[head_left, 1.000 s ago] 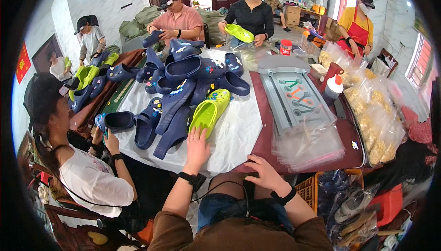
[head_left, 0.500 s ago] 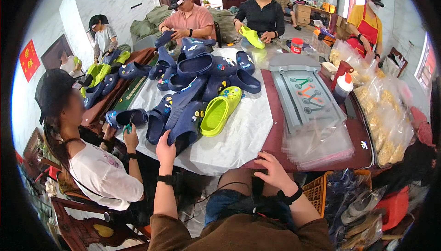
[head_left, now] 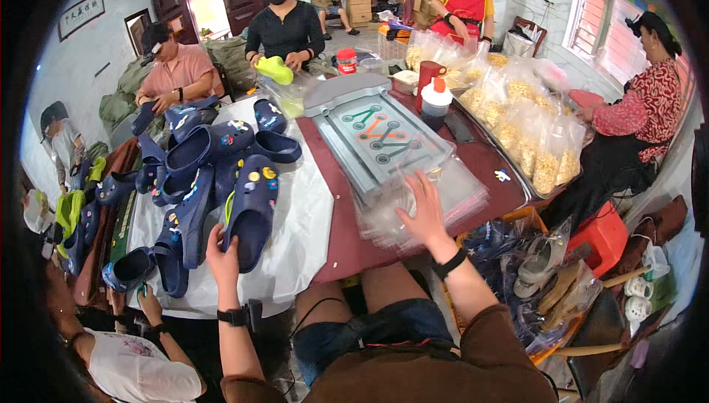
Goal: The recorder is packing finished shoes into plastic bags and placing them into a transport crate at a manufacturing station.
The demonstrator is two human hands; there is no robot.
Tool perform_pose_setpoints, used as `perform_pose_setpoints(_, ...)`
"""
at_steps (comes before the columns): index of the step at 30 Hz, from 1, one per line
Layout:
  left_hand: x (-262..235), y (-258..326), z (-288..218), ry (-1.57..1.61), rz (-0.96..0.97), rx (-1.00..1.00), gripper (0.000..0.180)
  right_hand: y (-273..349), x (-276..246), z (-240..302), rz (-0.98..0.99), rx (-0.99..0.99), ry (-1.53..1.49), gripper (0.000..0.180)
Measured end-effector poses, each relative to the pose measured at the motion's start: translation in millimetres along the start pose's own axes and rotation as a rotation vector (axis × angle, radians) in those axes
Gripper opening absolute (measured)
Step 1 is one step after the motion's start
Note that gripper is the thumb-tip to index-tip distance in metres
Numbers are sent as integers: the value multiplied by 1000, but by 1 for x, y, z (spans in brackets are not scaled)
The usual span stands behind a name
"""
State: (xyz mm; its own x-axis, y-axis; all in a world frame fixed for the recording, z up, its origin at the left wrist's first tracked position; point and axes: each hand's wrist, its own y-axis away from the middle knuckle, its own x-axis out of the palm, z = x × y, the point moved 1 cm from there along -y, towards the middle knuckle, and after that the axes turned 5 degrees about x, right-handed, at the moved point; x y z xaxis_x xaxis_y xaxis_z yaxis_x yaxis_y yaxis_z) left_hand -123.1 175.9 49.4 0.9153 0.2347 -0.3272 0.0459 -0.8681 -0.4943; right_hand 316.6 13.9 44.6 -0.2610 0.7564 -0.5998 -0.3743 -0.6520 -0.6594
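My left hand (head_left: pixel 222 257) grips the heel rim of a navy clog (head_left: pixel 252 207) with several colourful charms on its upper. A thin lime-green edge shows along that clog's left side; the rest of what it belongs to is hidden. Around it, more navy clogs (head_left: pixel 193 207) lie heaped on a white sheet (head_left: pixel 299 255). My right hand (head_left: pixel 423 215) is spread over a stack of clear plastic bags (head_left: pixel 461 193), fingers apart. The bags overlap the near end of a grey plastic board (head_left: pixel 380 133) printed with green and orange linked shapes.
A tray of filled clear bags (head_left: pixel 517 115) stands to the right, beside a white bottle with a red cap (head_left: pixel 436 99). Below the table edge are an orange crate (head_left: pixel 528 218), bagged shoes and a red stool (head_left: pixel 598 237). Co-workers sit or stand around the table.
The view has turned to the right. My left hand has lifted the navy clog across where the lime clog lay, now mostly hidden. My right hand has reached forward onto the plastic bags.
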Motion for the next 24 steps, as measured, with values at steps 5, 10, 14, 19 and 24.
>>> perform_pose_setpoints(5, 63, -13, 15, -285, 129, 116, 46, -47, 9, -38, 266, -244, 138, 77)
perform_pose_setpoints(10, 90, 14, -10, -714, 77, 318, 71, -58, 29, -50, 356, -371, 155, 68)
perform_pose_setpoints(14, 110, 47, -83, -627, 260, 524, 78, -57, 0, -50, 317, -290, 342, 28)
perform_pose_setpoints(19, 144, 81, -139, -377, 565, 660, 66, -21, -67, -56, 314, -213, 388, 6)
perform_pose_setpoints(24, 203, 112, -160, -186, 855, 801, 73, 34, -102, -81, 540, -87, 254, 6)
